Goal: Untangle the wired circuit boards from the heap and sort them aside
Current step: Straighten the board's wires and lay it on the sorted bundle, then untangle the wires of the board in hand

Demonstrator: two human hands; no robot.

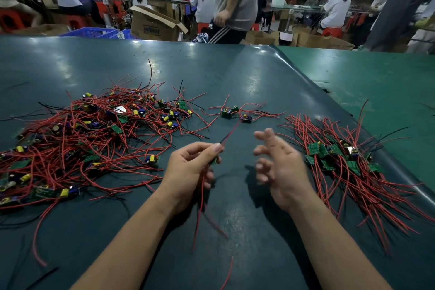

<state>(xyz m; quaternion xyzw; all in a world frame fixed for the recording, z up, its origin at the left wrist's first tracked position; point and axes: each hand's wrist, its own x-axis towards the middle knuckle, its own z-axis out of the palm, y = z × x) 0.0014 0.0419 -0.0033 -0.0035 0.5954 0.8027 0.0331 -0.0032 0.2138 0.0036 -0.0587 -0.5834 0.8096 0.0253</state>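
From my feed, the left hand (188,167) pinches one small green circuit board (214,161) between thumb and fingertips, held above the dark green table (235,73). Its thin red wires (200,207) trail down past the wrist, and one strand runs up and away toward the middle of the table. The right hand (280,172) is beside it, fingers spread and loose, holding nothing; it is blurred, so I can say little more about its pose.

The big tangled heap of red-wired boards with yellow capacitors (94,139) sits on the left side of the table and looks large and thoroughly knotted. On the right lies the sorted pile of green boards with red wires laid roughly parallel (341,160), near the table's edge. Between the two piles, further from me, a small loose cluster of two or three boards (235,114) lies apart from both.

I judge the job under halfway: the sorted pile is decent, but the heap is clearly the larger of the two. The board I hold seems mostly free of the heap, though I cannot tell whether that far strand is snagged on the cluster.
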